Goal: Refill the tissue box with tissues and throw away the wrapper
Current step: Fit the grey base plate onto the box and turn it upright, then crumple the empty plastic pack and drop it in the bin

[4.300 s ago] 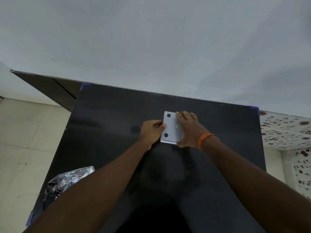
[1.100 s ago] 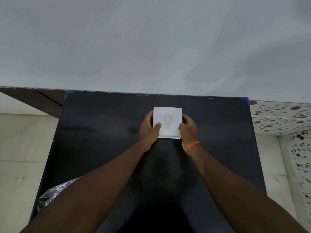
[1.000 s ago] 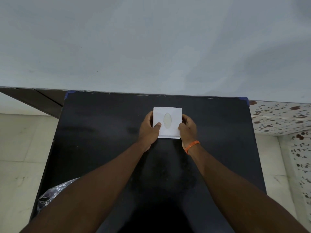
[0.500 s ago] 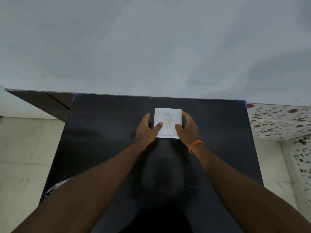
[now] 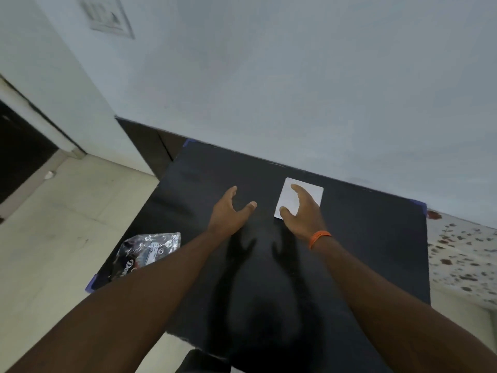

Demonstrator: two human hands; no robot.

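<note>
The white tissue box point(image 5: 309, 193) sits on the black tabletop point(image 5: 376, 251), near the wall. The right hand point(image 5: 302, 211) hovers over it, grip open. The left hand point(image 5: 228, 212) is open, empty. The crumpled wrapper point(image 5: 146, 251) lies at the left edge.

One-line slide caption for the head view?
Both open hands, left and right, hover by the white tissue box; wrapper lies at the table edge.

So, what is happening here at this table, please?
A person stands at a black table refilling a tissue box. The white tissue box sits near the far edge. Both hands are open and hold nothing: the right hand hovers in front of the box, the left hand beside it. The crumpled plastic wrapper lies at the table's left edge, not yet thrown away.
</note>
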